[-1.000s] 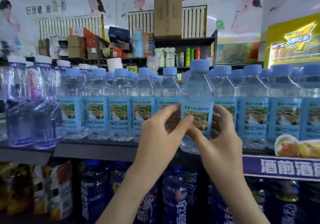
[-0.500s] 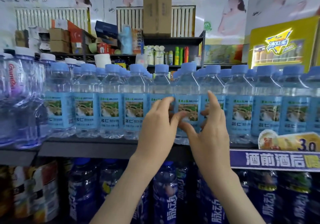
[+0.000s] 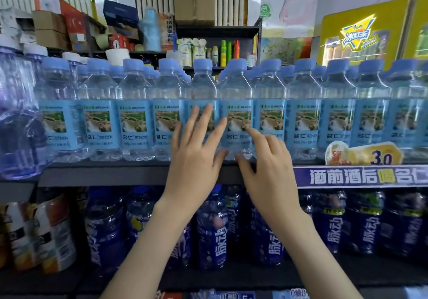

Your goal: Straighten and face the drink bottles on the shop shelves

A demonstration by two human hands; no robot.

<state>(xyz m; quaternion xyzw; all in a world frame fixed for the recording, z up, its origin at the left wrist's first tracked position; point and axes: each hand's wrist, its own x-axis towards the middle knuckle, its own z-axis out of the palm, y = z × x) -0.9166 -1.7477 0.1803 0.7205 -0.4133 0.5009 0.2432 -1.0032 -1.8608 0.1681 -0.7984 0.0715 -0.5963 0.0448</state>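
A row of clear water bottles with blue caps and light-blue labels [image 3: 236, 104] stands along the front of the upper shelf [image 3: 104, 173], labels facing out. My left hand [image 3: 196, 150] is spread flat with straight fingers over the label of the bottle just left of the middle one. My right hand [image 3: 268, 171] hovers at the shelf edge below the middle bottle, fingers relaxed, one fingertip near its label. Neither hand holds anything.
Larger clear bottles [image 3: 18, 122] crowd the shelf's left end. Dark-blue drink bottles [image 3: 213, 227] fill the lower shelf. A price tag [image 3: 366, 155] and blue banner strip [image 3: 361, 176] sit at the right. Boxes and a yellow lit sign [image 3: 356, 34] stand behind.
Both hands let go of the middle bottle, which now stands in line with the row. My left hand opened flat; my right hand dropped to the shelf edge. The camera moved closer.
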